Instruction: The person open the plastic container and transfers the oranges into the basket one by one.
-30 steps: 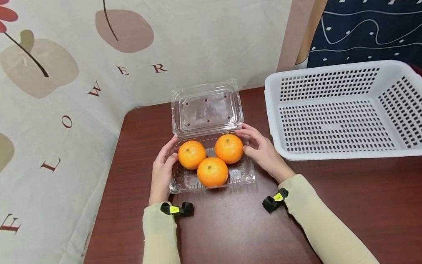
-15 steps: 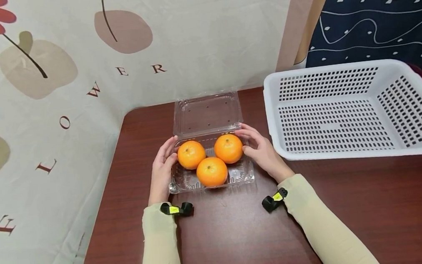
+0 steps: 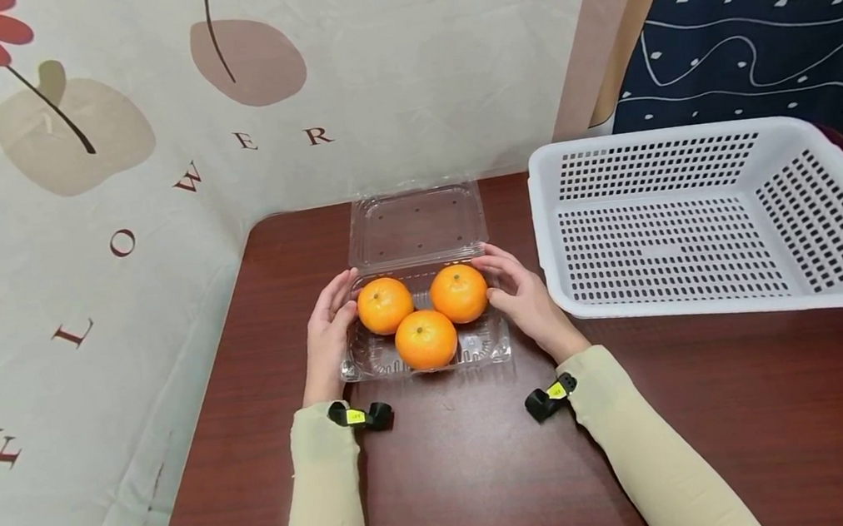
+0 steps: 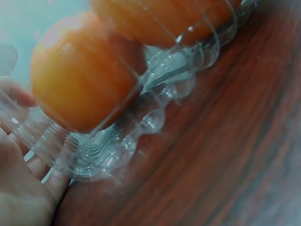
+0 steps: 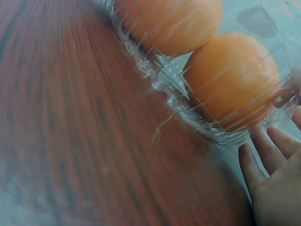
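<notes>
A clear box [image 3: 484,351] sits on the table [image 3: 447,470] straight in front of the person, with three oranges in it: a left one [image 3: 385,305] and a right one [image 3: 458,293] at the back with a gap between them, and a front one [image 3: 426,339] nearer the person, set between the other two. The lid [image 3: 418,221], dotted with small holes, is folded back from the box's far edge toward the pale backdrop. The left hand [image 3: 324,338] grasps the box's left wall, thumb at the rim beside the left orange and fingers outside the plastic; whether the thumb touches the fruit I cannot tell. The right hand [image 3: 530,303] grasps the opposite wall the same way, its thumb close to the right orange. Both wrist views show the box's ribbed lower edge against the reddish-brown wood. Cream sleeves [image 3: 655,443] run down to both wrists, each wearing a black camera [image 3: 360,417] with a yellow label. To the right of the box, apart from it, is a white basket [image 3: 697,311] with perforated sides and floor. Behind everything hang the pale backdrop [image 3: 412,72], printed with a red flower and letters, and a navy cloth [image 3: 742,59] with white trees.
</notes>
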Demonstrator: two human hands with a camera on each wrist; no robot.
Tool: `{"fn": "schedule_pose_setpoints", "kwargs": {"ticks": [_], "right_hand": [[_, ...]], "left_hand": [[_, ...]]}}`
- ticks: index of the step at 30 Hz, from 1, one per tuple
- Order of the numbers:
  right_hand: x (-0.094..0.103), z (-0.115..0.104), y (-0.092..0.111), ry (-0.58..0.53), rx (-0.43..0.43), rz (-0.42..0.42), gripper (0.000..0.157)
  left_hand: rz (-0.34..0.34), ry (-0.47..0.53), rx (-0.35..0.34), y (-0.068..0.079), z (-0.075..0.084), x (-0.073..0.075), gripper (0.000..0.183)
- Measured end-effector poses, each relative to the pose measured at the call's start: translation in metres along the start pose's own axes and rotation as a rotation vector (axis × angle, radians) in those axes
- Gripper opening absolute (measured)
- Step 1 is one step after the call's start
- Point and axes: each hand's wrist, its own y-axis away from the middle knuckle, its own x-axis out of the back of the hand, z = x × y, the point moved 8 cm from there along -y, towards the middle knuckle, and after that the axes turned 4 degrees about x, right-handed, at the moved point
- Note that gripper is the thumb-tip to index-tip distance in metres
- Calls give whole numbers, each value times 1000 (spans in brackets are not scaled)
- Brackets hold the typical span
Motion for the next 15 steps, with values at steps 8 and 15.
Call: {"fn": "schedule_pose_setpoints", "kwargs": {"ticks": [8, 15], "right_hand": [[1, 0, 0, -24, 16, 16, 42], [2, 1, -1, -50, 26, 25, 42]], "left_hand": [[16, -22, 12, -1, 0, -2, 42], [11, -24, 15, 0, -1, -3, 41]]}}
